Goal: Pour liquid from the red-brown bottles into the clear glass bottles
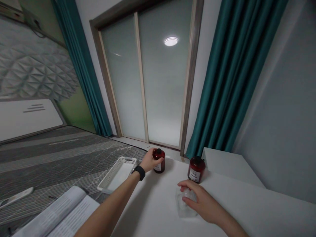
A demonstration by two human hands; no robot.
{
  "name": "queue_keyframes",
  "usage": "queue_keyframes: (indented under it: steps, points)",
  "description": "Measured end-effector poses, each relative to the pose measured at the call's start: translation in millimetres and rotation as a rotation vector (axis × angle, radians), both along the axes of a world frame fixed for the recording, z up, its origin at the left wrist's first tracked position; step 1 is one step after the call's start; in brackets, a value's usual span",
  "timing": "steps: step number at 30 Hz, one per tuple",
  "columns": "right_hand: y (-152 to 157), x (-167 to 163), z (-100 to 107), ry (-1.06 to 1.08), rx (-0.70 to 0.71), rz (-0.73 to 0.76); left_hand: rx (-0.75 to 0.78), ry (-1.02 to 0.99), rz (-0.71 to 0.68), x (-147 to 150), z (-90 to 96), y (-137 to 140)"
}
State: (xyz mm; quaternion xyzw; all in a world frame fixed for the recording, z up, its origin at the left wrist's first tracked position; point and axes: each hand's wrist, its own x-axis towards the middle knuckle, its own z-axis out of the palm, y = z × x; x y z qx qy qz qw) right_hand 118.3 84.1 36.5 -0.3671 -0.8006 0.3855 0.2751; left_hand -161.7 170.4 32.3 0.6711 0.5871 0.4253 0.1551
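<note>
My left hand [148,160], with a dark watch on its wrist, is closed around a dark red-brown bottle [162,167] with a black cap and a white label. The bottle is upright at the far left part of the white table. At the right, my right hand [201,200] has its fingers curled round a small clear rounded piece [187,193]. That piece is in or on a clear square container [186,210] on the tabletop; which one I cannot tell. Just beyond my right hand stands a second red-brown bottle [196,171] with a label.
Left of the table [153,204], a white perforated basket [105,184] and an open book [74,210] lie on a grey striped bed [61,151]. A white thin object [17,197] lies farther left. A white box-like cabinet [229,168] stands behind the right bottle, near teal curtains [227,82].
</note>
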Motion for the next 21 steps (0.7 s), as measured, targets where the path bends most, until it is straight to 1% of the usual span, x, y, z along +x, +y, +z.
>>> queue_keyframes:
  steps: [3,5,10,15,18,21]
  points:
    - [-8,7,-8,-0.053,0.145,-0.034,0.0,-0.03,-0.087,13,-0.6,-19]
    - [-14,14,-11,-0.092,0.204,-0.068,0.005,-0.044,-0.13,23,-1.3,-30]
    - [-28,38,-15,-0.121,0.223,-0.161,0.025,-0.077,-0.23,53,-3.1,-53]
    - [-48,64,-14,-0.11,0.26,-0.202,0.033,-0.116,-0.329,84,-4.0,-68]
    - [-58,75,-17,-0.067,0.267,-0.263,0.038,-0.141,-0.369,99,-4.6,-72]
    - [-63,82,-28,0.041,0.233,-0.361,0.046,-0.166,-0.382,112,-7.2,-76]
